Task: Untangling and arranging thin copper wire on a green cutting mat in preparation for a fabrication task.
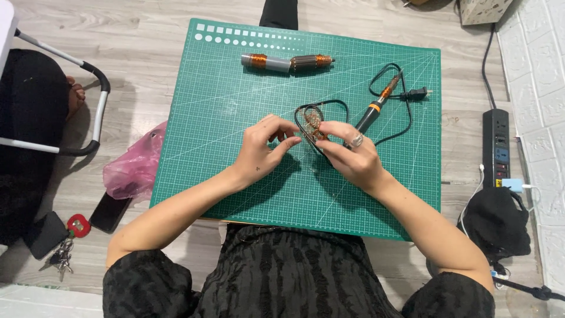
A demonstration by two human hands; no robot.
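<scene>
Both hands are working over the green cutting mat (235, 118), meeting just past its middle. The right hand (353, 156) is pinching a small tangle of copper wire (313, 125) between thumb and fingertips, a ring showing on one finger; the grip is narrow and closed on the wire. The left hand (262, 147) is reaching in from the other side, fingertips curling toward the same bundle, just beside it; whether they are actually touching the wire cannot be told. The tangle is sitting directly between the two hands, a bit beyond the right hand's fingertips, its long axis running roughly away from the body. A thin black cord (329, 105) is looping around it and running on to a soldering iron (376, 109), a slim black-and-orange stick lying just past the right hand, angled away. Farther out from both grips is lying a cylinder wound with copper coils (288, 62), grey in the middle, shiny and ribbed. The mat looks matte, gridded, flat. A crumpled pink plastic bag (132, 168) is sitting off the left wrist.
</scene>
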